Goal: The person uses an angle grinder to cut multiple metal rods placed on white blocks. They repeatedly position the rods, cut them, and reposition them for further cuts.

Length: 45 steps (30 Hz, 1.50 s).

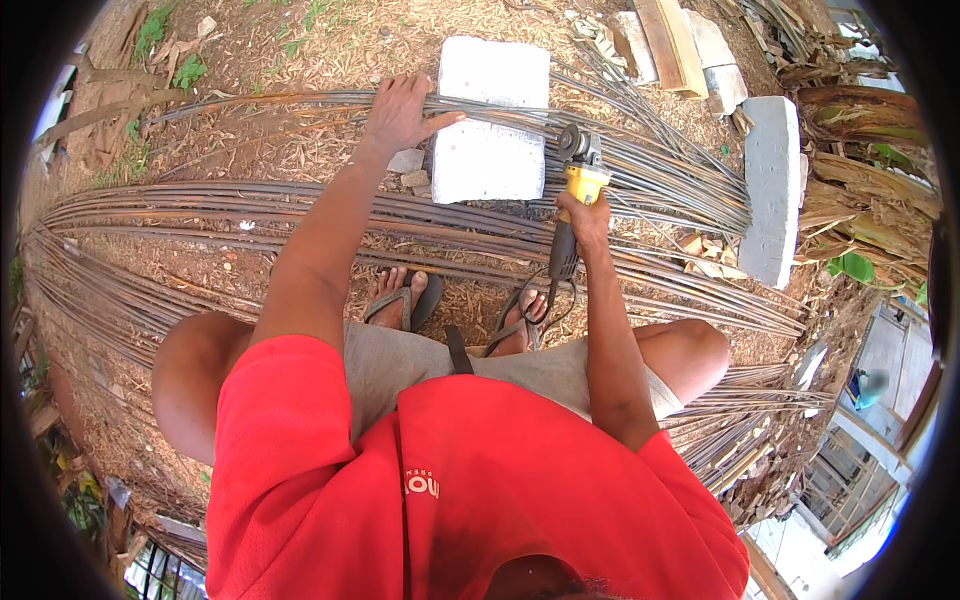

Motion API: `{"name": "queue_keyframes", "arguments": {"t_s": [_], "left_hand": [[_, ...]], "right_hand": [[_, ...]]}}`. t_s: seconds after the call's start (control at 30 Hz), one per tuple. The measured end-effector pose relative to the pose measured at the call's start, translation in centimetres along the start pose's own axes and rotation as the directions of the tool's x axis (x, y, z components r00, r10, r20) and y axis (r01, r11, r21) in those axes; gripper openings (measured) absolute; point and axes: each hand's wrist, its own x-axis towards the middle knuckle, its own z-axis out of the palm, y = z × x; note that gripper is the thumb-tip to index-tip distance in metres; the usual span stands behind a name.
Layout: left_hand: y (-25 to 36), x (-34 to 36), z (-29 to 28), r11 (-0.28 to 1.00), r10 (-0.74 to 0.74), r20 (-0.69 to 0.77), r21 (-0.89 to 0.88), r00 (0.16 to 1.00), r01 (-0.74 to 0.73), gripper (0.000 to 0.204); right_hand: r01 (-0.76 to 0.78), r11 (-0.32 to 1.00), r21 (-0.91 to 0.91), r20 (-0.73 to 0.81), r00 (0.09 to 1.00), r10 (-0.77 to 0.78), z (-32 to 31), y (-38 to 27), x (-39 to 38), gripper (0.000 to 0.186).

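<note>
In my right hand (590,218) is a yellow and black angle grinder (585,182), its disc end pointing away from me. The disc sits over or beside a bundle of steel rebar rods (640,165); whether it touches them I cannot tell. My left hand (400,115) presses on the same rods farther left, fingers closed over them and thumb stretched to the right. Between my hands the rods cross a white block (492,170) lying on the ground. A black cord (553,295) hangs from the grinder's handle near my right foot.
More long rods (300,215) run left to right across the ground, between the block and my sandalled feet (405,300). At the right, a grey concrete block (772,190) stands by the rod ends. Wood planks (670,45) lie at the far right, near dry leaves (865,180).
</note>
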Motion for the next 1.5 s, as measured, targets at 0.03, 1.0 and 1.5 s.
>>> {"name": "queue_keyframes", "arguments": {"t_s": [0.03, 1.0, 1.5], "left_hand": [[-0.1, 0.1, -0.3, 1.0, 0.001, 0.041, -0.012, 0.999, 0.0, 0.085], [-0.1, 1.8, -2.4, 0.999, -0.03, 0.418, -0.025, 0.908, 0.044, 0.102], [-0.8, 2.4, -2.2, 0.996, -0.043, 0.511, -0.043, 0.859, 0.075, 0.111]], "right_hand": [[0.003, 1.0, 0.002, 0.001, 1.0, -0.003, 0.1, -0.1, 0.1, 0.051], [0.033, 0.999, -0.009, -0.022, 0.999, -0.033, 1.0, 0.4, -0.2, 0.048], [0.031, 0.999, 0.018, -0.002, 1.0, -0.031, 1.2, -0.1, -0.4, 0.046]]}}
